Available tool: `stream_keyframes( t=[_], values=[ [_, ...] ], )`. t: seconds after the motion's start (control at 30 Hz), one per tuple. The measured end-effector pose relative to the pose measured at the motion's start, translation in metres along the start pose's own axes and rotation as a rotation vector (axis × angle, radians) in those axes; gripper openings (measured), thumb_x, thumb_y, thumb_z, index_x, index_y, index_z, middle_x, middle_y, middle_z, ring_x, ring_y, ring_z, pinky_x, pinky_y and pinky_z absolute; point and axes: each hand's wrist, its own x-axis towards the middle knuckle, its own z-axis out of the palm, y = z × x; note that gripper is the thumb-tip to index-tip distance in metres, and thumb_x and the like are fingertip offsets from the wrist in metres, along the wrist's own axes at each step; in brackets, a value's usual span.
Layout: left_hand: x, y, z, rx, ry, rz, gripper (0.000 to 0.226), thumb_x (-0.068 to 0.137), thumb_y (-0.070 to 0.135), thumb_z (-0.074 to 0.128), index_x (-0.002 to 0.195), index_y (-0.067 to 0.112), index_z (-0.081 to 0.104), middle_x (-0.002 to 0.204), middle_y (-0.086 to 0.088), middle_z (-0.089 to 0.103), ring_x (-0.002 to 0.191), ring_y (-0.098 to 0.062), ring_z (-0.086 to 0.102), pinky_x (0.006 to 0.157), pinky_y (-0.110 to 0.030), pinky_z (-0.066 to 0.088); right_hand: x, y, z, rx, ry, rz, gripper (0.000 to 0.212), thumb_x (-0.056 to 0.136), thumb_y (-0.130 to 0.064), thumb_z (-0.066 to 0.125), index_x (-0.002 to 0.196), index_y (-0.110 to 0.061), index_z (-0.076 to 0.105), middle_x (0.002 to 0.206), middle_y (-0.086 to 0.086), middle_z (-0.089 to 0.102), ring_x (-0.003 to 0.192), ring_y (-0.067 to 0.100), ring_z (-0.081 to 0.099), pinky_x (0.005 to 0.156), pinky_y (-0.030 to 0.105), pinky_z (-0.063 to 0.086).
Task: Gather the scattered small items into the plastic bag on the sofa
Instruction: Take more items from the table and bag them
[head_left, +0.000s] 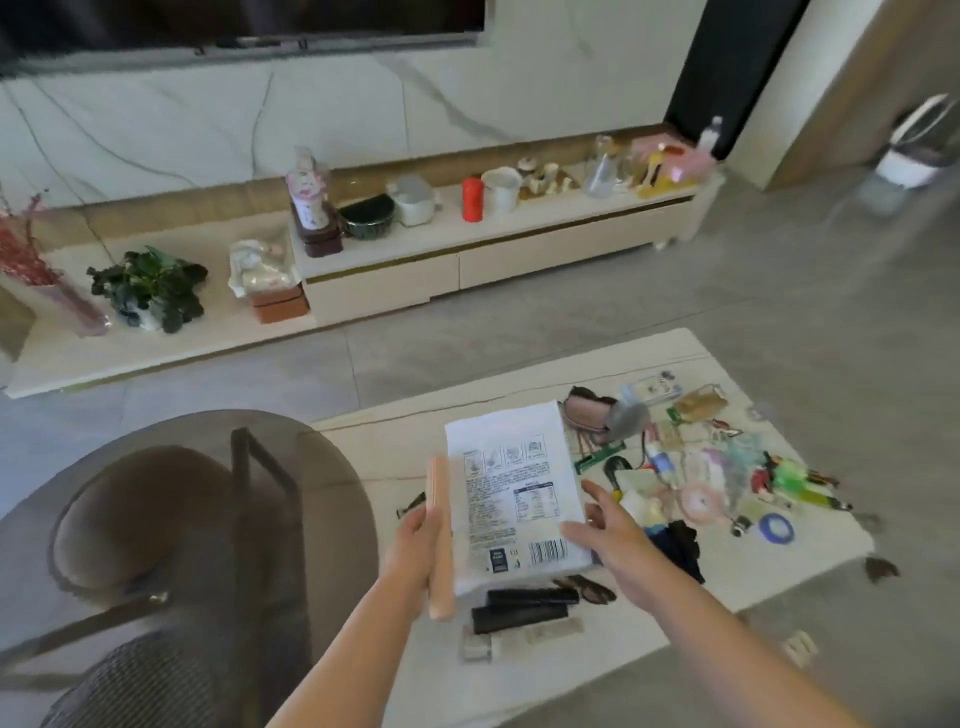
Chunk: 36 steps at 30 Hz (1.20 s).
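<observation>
The white printed plastic bag is being held up above the near edge of the worktop, its barcode end toward the person. The left hand is gripping its left edge, fingers curled round it together with a pale pink stick-like thing. The right hand is reaching in at the bag's lower right corner, fingers spread wide and holding nothing. The scattered small items are lying toward the worktop's right edge. Two black tubes are lying at the near edge, just below the bag.
</observation>
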Motion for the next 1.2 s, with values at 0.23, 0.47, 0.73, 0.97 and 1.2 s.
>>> stream_keyframes(
  t=[0.23, 0.47, 0.73, 0.97, 1.2],
  values=[
    [-0.043, 0.022, 0.14, 0.142, -0.151, 0.043, 0.036, 0.1, 0.029, 0.04, 0.131, 0.013, 0.048, 0.117, -0.012, 0.063, 0.107, -0.033, 0.06, 0.098, -0.053, 0.046, -0.053, 0.023, -0.131, 0.19, 0.158, -0.046, 0.055, 0.084, 0.009, 0.055, 0.13, -0.019, 0.044, 0.107, 0.005, 0.068, 0.096, 0.022, 0.067, 0.078, 0.038, 0.057],
    [-0.087, 0.013, 0.278, 0.307, -0.272, 0.1, 0.029, 0.1, 0.031, 0.042, 0.119, 0.016, 0.057, 0.107, -0.008, 0.066, 0.097, -0.026, 0.061, 0.087, -0.041, 0.05, -0.102, 0.069, -0.245, 0.367, 0.416, -0.103, 0.038, 0.079, -0.01, 0.073, 0.1, -0.026, 0.046, 0.11, 0.004, 0.062, 0.1, 0.023, 0.064, 0.082, 0.041, 0.055],
    [-0.125, -0.005, 0.412, 0.425, -0.526, 0.081, 0.024, 0.1, 0.028, 0.044, 0.094, 0.01, 0.059, 0.075, -0.008, 0.065, 0.066, -0.022, 0.06, 0.061, -0.031, 0.048, -0.174, 0.129, -0.348, 0.536, 0.697, -0.12, 0.032, 0.084, -0.011, 0.069, 0.107, -0.023, 0.052, 0.103, -0.002, 0.065, 0.086, 0.011, 0.065, 0.06, 0.021, 0.052],
    [-0.147, -0.013, 0.511, 0.56, -0.749, 0.097, 0.026, 0.1, 0.031, 0.044, 0.093, 0.008, 0.056, 0.083, -0.014, 0.059, 0.063, -0.022, 0.06, 0.054, -0.031, 0.053, -0.239, 0.17, -0.411, 0.683, 0.978, -0.129, 0.049, 0.085, -0.004, 0.066, 0.129, -0.008, 0.044, 0.117, 0.009, 0.062, 0.098, 0.025, 0.063, 0.075, 0.034, 0.053],
    [-0.161, -0.024, 0.598, 0.769, -0.947, 0.089, 0.025, 0.098, 0.025, 0.048, 0.098, 0.002, 0.059, 0.072, -0.016, 0.058, 0.055, -0.023, 0.056, 0.043, -0.026, 0.048, -0.293, 0.199, -0.443, 0.791, 1.279, -0.087, 0.03, 0.084, 0.0, 0.065, 0.11, -0.012, 0.055, 0.108, 0.007, 0.062, 0.092, 0.024, 0.064, 0.075, 0.03, 0.055]
  ],
)
